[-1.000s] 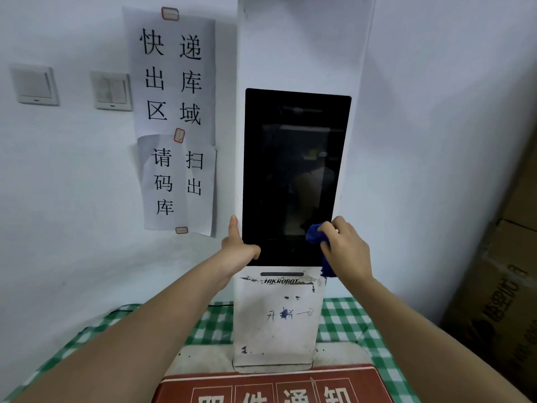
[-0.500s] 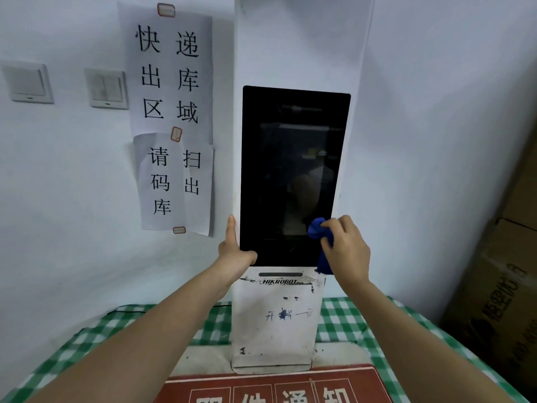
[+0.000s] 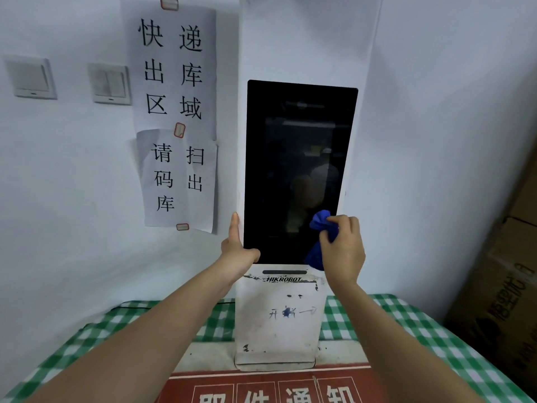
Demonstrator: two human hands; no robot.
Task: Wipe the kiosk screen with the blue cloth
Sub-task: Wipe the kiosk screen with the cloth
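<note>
A tall black kiosk screen (image 3: pixel 293 158) is set in a white stand (image 3: pixel 276 321) against the wall. My right hand (image 3: pixel 344 251) grips a bunched blue cloth (image 3: pixel 319 223) and presses it on the screen's lower right corner; part of the cloth hangs below my fingers. My left hand (image 3: pixel 236 247) rests on the screen's lower left corner, fingers straight up along the left edge and thumb across the bottom edge.
Paper notices (image 3: pixel 177 112) and two wall switches (image 3: pixel 109 82) are on the wall to the left. A green checked tablecloth (image 3: pixel 406 324) covers the table under the stand. A red sign (image 3: pixel 276 388) lies in front. Cardboard boxes (image 3: pixel 505 286) stand at the right.
My right hand has moved the blue cloth slightly up and to the right along the screen's lower right area. My left hand stays at the lower left corner.
</note>
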